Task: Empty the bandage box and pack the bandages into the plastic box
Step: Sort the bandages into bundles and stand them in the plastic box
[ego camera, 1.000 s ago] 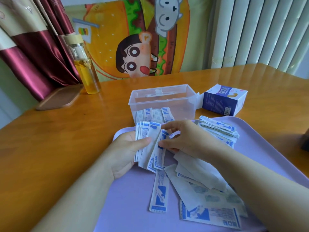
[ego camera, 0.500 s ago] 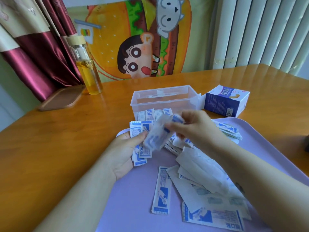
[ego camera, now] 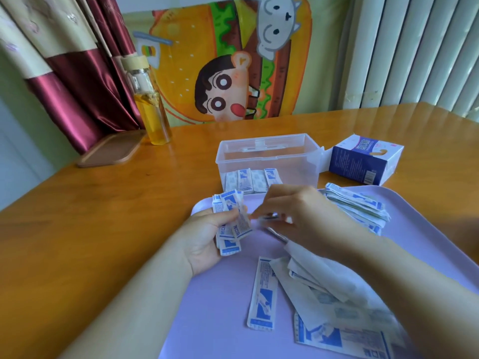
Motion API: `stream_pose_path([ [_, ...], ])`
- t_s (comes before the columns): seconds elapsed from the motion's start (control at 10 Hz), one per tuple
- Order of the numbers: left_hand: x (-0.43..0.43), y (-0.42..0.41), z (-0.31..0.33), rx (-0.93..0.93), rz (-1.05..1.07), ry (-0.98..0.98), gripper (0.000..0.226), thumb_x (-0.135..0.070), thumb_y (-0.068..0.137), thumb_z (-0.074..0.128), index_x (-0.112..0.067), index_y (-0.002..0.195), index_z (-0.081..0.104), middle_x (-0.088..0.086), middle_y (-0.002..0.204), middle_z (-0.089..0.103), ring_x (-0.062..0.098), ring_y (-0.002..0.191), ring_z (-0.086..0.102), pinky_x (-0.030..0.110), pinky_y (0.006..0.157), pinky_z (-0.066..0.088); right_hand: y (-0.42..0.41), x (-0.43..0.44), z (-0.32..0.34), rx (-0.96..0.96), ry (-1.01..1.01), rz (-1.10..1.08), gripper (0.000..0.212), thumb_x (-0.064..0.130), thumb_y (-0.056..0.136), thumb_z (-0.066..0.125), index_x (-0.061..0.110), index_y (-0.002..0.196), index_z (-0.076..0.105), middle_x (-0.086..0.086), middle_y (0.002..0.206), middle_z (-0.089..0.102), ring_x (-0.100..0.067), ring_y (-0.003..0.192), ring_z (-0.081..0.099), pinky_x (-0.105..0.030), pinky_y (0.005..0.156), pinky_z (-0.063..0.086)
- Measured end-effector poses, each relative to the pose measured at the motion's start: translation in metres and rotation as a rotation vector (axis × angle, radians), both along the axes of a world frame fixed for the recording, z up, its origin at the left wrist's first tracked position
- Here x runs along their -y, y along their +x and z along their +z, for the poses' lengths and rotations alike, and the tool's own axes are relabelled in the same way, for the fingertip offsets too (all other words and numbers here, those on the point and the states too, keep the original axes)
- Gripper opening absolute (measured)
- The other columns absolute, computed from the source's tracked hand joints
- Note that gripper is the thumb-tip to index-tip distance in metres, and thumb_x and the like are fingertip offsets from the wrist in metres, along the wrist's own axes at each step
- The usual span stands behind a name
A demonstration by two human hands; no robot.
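The left hand [ego camera: 202,243] is gripping a bandage stack [ego camera: 231,230]. Beside that grip, the right hand [ego camera: 305,216] is hovering, too blurred to tell its grip.

My right hand [ego camera: 298,216] is motion-blurred at the fingertips; I cannot tell whether it holds anything. My right forearm [ego camera: 404,278] hides some loose bandages [ego camera: 321,304], and the tray's [ego camera: 207,320] near edge is cropped.

Print on the bandage box [ego camera: 363,161] (and wrappers [ego camera: 261,294]) is unreadable.

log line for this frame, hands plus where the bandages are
left hand: holds bandage stack | right hand: at the stack, grip blurred | plastic box: few bandages inside | tray: loose bandages
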State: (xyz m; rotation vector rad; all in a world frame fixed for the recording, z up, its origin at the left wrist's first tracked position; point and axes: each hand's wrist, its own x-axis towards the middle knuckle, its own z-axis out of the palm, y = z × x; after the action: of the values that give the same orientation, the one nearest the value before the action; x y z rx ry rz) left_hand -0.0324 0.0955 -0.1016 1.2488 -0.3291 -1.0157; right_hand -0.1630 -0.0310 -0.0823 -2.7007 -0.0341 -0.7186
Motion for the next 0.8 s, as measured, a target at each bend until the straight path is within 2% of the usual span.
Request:
stream_pose_path([
  [0.1,0.000,0.005,0.000,0.124,0.082,0.020,0.018,-0.001,0.091,0.052,-0.009,0.104,0.062,0.007,0.082,0.071,0.013,0.061,0.070,0.023,0.053,0.055,-0.006,0.008,0.014,0.080,0.291,-0.170,0.009,0.007,0.076,0.074,0.015,0.081,0.072,0.002,0.072,0.065,-0.007,0.059,0.052,-0.014,0.059,0.041],
  [0.2,0.001,0.001,0.000,0.350,0.011,0.054,0.019,-0.003,0.086,0.061,-0.008,0.104,0.065,0.015,0.098,0.072,0.022,0.079,0.069,0.030,0.067,0.055,-0.010,0.012,0.020,-0.003,0.809,-0.126,0.010,0.010,0.075,0.075,0.014,0.082,0.070,0.001,0.074,0.071,-0.011,0.062,0.061,-0.021,0.061,0.049],
  [0.3,0.004,-0.005,0.000,0.451,-0.136,0.098,0.019,-0.006,0.086,0.064,-0.011,0.104,0.065,0.017,0.109,0.069,0.031,0.099,0.067,0.046,0.089,0.052,-0.003,0.010,0.007,-0.212,0.970,-0.156,0.025,0.013,0.072,0.078,0.015,0.096,0.069,-0.013,0.082,0.071,-0.014,0.068,0.061,-0.025,0.065,0.054],
  [0.4,0.006,-0.004,-0.001,0.444,-0.150,0.117,0.023,-0.011,0.089,0.062,-0.007,0.111,0.063,0.019,0.113,0.067,0.035,0.106,0.064,0.054,0.095,0.047,0.005,0.009,-0.002,-0.201,0.987,-0.280,0.038,0.019,0.069,0.082,0.021,0.103,0.064,-0.010,0.077,0.064,-0.014,0.066,0.061,-0.037,0.076,0.056],
  [0.5,0.006,-0.006,-0.001,0.382,-0.101,0.100,0.027,-0.013,0.089,0.060,-0.002,0.114,0.061,0.023,0.114,0.065,0.039,0.107,0.062,0.057,0.096,0.046,0.005,0.007,-0.003,-0.209,1.030,-0.258,0.031,0.024,0.072,0.080,0.017,0.099,0.067,-0.005,0.072,0.061,-0.009,0.054,0.053,-0.024,0.054,0.050],
  [0.6,0.005,-0.015,0.005,0.336,-0.082,0.076,0.023,-0.017,0.091,0.056,-0.005,0.110,0.062,0.024,0.116,0.064,0.039,0.108,0.061,0.056,0.096,0.046,0.005,0.001,-0.004,-0.242,0.953,-0.262,0.018,0.026,0.079,0.074,0.010,0.085,0.067,0.005,0.053,0.057,-0.004,0.041,0.045,-0.014,0.042,0.035],
  [0.7,0.005,-0.012,0.000,0.237,-0.061,0.035,0.028,-0.014,0.097,0.047,0.000,0.118,0.058,0.023,0.117,0.064,0.035,0.102,0.064,0.048,0.089,0.052,0.008,0.007,-0.005,-0.182,1.017,-0.329,0.024,0.022,0.077,0.075,0.003,0.089,0.066,-0.006,0.067,0.062,-0.010,0.051,0.050,-0.026,0.057,0.047],
  [0.8,0.005,-0.011,0.001,0.300,-0.085,0.015,0.025,-0.005,0.097,0.042,-0.008,0.106,0.065,0.013,0.099,0.073,0.025,0.089,0.070,0.039,0.075,0.057,0.004,0.012,0.000,-0.201,1.155,-0.231,0.017,0.013,0.079,0.073,0.003,0.091,0.067,-0.013,0.076,0.061,-0.012,0.055,0.050,-0.024,0.057,0.043],
])
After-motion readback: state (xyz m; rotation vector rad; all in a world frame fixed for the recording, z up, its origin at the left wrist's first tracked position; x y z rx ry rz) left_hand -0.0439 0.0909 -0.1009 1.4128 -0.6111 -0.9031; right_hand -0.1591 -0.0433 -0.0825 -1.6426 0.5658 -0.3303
